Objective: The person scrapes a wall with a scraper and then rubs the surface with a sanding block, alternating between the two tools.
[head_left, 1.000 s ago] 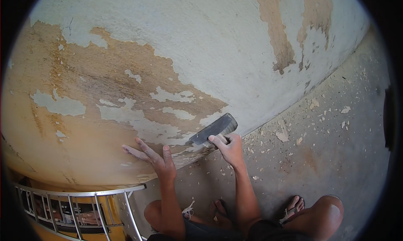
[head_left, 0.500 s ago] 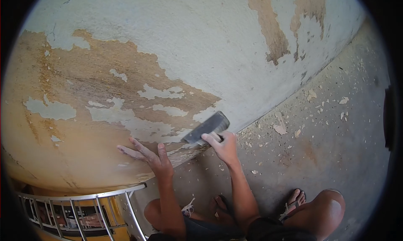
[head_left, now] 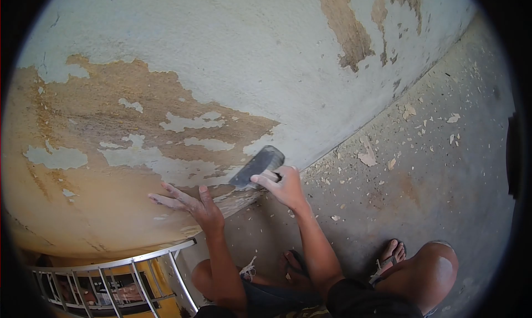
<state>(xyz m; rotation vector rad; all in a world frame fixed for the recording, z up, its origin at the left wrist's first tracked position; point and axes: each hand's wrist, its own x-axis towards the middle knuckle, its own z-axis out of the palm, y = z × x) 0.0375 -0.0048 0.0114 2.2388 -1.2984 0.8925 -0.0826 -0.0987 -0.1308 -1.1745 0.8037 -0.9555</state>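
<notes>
My right hand (head_left: 284, 186) is closed round the handle of a wide scraper (head_left: 257, 165). Its dark blade lies against the wall (head_left: 233, 52), low down at the edge of a peeled patch. My left hand (head_left: 194, 204) rests on the wall to the left of the blade, fingers spread and dusty, holding nothing. Brown plaster (head_left: 127, 102) shows where the pale paint has come off, with ragged islands of paint left in it. Whether the blade edge is under a flake cannot be made out.
Paint flakes (head_left: 367, 154) litter the grey floor (head_left: 443, 201) along the wall's foot. A metal ladder (head_left: 136, 260) stands at the lower left, close to my left arm. My bent knee (head_left: 438, 273) and sandalled foot (head_left: 392, 255) are at the lower right.
The scraper and my right hand have shifted slightly left and up in view. My left hand stays spread on the wall. The whole view has tilted a little.
</notes>
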